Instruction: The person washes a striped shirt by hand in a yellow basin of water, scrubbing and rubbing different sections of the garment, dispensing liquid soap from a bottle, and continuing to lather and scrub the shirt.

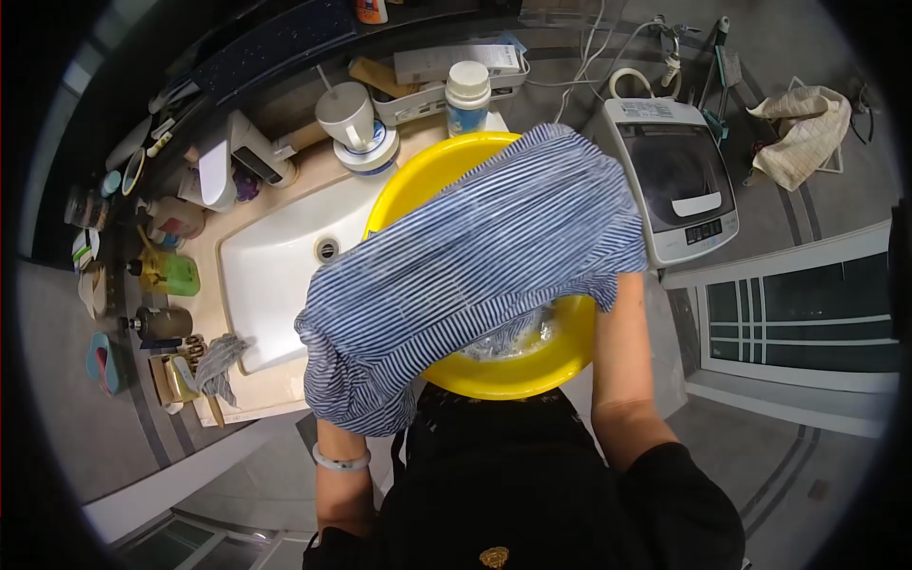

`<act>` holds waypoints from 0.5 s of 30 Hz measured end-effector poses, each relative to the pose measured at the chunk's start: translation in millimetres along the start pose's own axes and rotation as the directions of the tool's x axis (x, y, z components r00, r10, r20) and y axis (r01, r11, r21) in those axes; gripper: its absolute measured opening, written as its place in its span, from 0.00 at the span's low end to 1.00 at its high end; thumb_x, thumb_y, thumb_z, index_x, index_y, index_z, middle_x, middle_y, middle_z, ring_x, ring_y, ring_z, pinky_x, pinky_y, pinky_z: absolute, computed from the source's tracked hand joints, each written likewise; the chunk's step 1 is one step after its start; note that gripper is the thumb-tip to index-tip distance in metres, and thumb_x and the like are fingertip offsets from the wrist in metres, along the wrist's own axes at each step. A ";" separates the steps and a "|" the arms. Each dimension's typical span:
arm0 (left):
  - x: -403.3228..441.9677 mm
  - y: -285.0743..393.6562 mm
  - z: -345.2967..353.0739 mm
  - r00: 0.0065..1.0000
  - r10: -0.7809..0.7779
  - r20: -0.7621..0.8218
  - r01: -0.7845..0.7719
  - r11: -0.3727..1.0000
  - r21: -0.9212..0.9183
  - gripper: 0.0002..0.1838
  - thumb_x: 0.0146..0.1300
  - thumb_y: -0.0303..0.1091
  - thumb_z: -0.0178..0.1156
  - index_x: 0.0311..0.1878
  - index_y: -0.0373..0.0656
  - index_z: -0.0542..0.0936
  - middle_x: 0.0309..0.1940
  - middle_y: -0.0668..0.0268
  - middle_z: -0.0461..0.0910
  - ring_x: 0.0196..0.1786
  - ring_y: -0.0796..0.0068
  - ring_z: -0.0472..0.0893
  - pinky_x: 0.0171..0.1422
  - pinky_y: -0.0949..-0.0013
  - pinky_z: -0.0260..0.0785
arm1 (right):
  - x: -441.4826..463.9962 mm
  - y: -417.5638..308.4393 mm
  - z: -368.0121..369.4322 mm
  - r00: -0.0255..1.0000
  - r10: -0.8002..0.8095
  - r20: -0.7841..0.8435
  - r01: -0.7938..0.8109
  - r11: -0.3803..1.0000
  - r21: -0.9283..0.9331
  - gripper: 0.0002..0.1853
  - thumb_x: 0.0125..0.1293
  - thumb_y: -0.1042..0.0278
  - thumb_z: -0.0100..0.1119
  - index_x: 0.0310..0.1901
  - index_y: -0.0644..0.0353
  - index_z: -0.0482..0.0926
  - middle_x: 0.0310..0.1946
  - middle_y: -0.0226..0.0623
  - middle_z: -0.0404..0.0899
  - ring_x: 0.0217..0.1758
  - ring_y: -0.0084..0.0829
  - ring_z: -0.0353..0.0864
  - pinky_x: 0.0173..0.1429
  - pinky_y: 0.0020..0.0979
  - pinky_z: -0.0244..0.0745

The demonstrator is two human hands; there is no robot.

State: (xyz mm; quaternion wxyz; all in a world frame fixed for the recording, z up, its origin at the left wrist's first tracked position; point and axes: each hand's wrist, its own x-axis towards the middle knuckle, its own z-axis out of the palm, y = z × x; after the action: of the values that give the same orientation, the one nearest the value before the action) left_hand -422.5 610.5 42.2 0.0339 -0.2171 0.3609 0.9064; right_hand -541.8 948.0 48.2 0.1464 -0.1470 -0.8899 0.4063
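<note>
A blue and white striped cloth (475, 247) is spread out above a yellow basin (513, 380). Both my forearms reach up to it, one at its lower left end and one at its right end. The cloth covers my left hand and my right hand, so no fingers show. Below the cloth's lower edge, sudsy water and more striped fabric (518, 340) are visible inside the basin. A pale bracelet (340, 460) circles my left wrist.
To the left lies a white sink (271, 275) with bottles and a green soap bottle (171, 274) beside it. A mug (346, 114) and a white-capped jar (467, 97) stand behind. At right are a small washing machine (676, 176) and a hanging beige cloth (806, 135).
</note>
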 end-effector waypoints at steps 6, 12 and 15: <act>8.7 -3.4 17.4 0.996 -0.088 0.018 0.090 0.990 -0.109 0.34 0.68 0.55 0.44 0.65 0.34 0.60 0.62 0.53 0.65 0.61 0.59 0.68 0.66 0.62 0.64 | -17.8 -25.9 26.4 0.991 -0.108 -0.073 0.103 0.993 -0.062 0.22 0.60 0.60 0.52 0.52 0.64 0.70 0.51 0.45 0.72 0.55 0.41 0.70 0.64 0.35 0.62; 20.2 5.4 -1.9 0.972 -0.229 0.050 0.232 0.970 -0.070 0.31 0.71 0.53 0.38 0.65 0.36 0.61 0.61 0.55 0.66 0.61 0.62 0.70 0.66 0.65 0.65 | -2.6 -30.3 25.2 0.969 -0.227 -0.098 0.215 0.970 -0.115 0.21 0.59 0.60 0.52 0.50 0.64 0.71 0.48 0.45 0.73 0.53 0.41 0.71 0.63 0.36 0.63; 24.1 8.8 -8.8 0.915 -0.403 0.009 0.403 0.914 -0.039 0.29 0.71 0.51 0.39 0.64 0.36 0.61 0.61 0.55 0.66 0.59 0.62 0.72 0.63 0.67 0.70 | -0.3 -38.7 31.1 0.948 -0.294 -0.125 0.275 0.950 -0.151 0.21 0.58 0.59 0.52 0.49 0.64 0.72 0.47 0.45 0.73 0.52 0.41 0.72 0.63 0.36 0.63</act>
State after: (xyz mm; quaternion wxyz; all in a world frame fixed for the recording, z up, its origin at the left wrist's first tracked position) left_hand -443.0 595.8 32.1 0.2155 -0.2869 0.2901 0.8872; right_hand -558.9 902.5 58.3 0.2584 -0.0557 -0.9135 0.3092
